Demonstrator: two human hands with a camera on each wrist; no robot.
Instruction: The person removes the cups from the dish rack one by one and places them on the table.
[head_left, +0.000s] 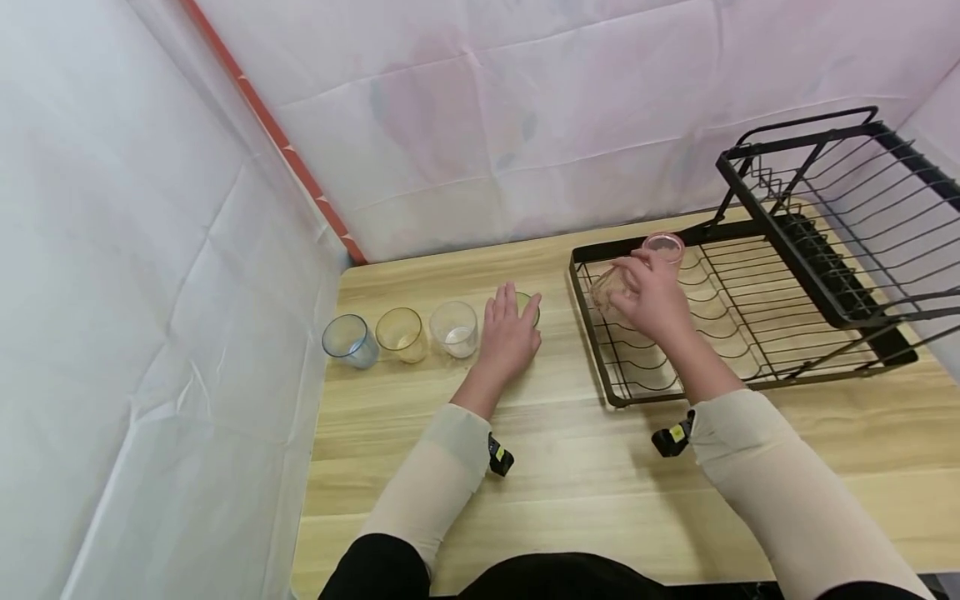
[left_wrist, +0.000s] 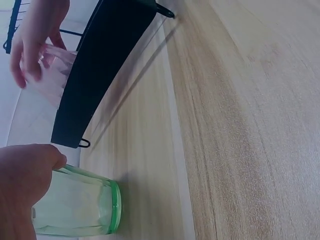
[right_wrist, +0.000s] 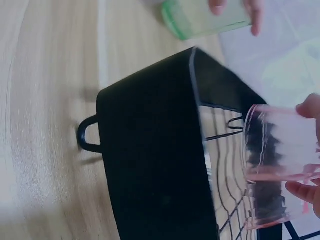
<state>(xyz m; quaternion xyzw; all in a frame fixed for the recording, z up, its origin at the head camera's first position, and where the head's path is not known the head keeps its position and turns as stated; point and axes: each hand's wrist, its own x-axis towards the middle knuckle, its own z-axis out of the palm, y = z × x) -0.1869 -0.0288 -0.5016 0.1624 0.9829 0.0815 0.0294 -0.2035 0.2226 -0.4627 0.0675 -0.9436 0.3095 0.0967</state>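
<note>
My left hand (head_left: 510, 337) grips a green glass (left_wrist: 75, 202) from above near its rim, fingers and thumb around it. The green glass is upright on the table, mostly hidden by the hand in the head view. My right hand (head_left: 652, 296) pinches a clear, pink-tinged glass (right_wrist: 265, 142) by one end, over the left end of the black dish rack (head_left: 592, 354). Just beyond that hand, a pink glass (head_left: 665, 246) is in the rack, close beside the held one. Whether the held glass touches the rack wires, I cannot tell.
Left of my left hand a clear glass (head_left: 454, 329), an amber glass (head_left: 402, 335) and a blue glass (head_left: 351, 340) stand in a row on the wooden table (head_left: 555, 500). An upper wire tier (head_left: 862, 208) rises over the rack's right side. Cloth walls (head_left: 450, 125) border the table.
</note>
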